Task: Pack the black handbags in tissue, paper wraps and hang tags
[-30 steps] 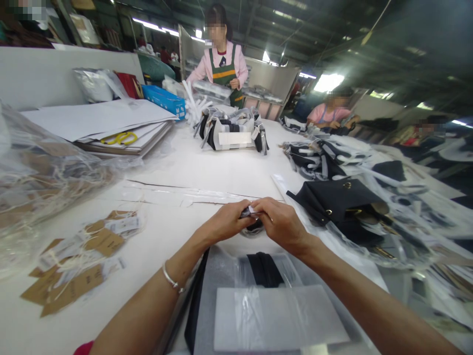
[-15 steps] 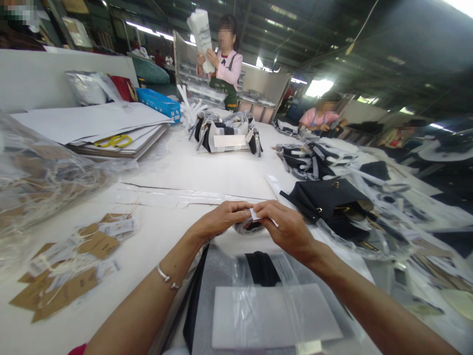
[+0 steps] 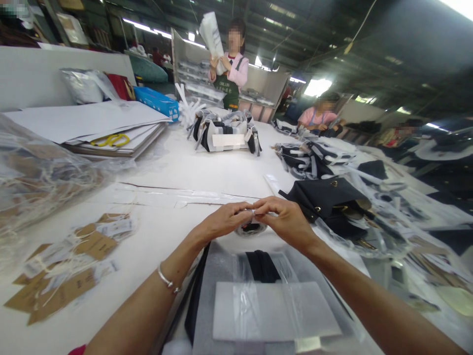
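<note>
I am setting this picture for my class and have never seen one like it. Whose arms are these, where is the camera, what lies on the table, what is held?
No machine here: a person works with bare hands. The one camera sits on that person's head, looking forward and down, so the arms enter from below. The left hand and right hand meet and pinch a small wrapped piece, beyond a plastic-wrapped bag on the white table. Left lie paper tags and yellow scissors; right, a black bag. Opposite, a standing person lifts a white bundle.
</note>
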`<state>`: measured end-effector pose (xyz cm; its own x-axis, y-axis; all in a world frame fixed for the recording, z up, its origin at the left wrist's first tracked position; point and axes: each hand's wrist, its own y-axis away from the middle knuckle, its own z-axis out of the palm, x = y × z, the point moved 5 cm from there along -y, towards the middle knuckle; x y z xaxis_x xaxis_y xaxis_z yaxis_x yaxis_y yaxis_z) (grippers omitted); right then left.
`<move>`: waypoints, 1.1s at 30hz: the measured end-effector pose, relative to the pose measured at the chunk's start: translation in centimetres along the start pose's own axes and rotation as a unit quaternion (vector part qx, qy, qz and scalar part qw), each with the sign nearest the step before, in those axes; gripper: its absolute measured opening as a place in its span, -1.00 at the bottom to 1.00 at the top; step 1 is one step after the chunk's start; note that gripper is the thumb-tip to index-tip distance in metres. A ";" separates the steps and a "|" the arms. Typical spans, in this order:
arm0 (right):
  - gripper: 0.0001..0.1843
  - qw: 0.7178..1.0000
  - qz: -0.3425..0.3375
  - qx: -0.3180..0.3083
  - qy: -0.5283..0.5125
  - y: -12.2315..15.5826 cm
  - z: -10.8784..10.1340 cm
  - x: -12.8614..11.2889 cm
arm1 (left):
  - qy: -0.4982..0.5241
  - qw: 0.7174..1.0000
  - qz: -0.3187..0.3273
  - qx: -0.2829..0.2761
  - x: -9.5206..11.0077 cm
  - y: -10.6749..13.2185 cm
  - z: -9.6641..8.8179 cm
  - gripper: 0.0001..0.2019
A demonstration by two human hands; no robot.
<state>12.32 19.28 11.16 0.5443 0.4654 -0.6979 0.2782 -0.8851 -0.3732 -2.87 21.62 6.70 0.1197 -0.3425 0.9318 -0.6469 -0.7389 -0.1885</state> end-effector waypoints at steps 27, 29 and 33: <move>-0.89 0.974 0.203 -0.067 -0.073 -0.6 0.7 2.8 | 0.017 0.990 -0.066 0.125 -2.0 -0.4 1.0 -0.68; -0.90 0.981 0.189 -0.041 -0.021 -0.6 0.6 2.5 | 0.017 0.989 -0.069 0.131 -2.1 -0.3 1.0 -0.69; -0.89 0.990 0.075 -0.018 0.118 -0.8 0.7 0.8 | 0.054 0.987 -0.082 0.130 -2.6 -0.5 1.0 -0.74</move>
<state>11.97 20.37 10.42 0.7500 0.3174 -0.5803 0.2064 -0.9458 -0.2506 -2.07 22.28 4.07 0.1159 -0.1521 0.9815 -0.4082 -0.9082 -0.0926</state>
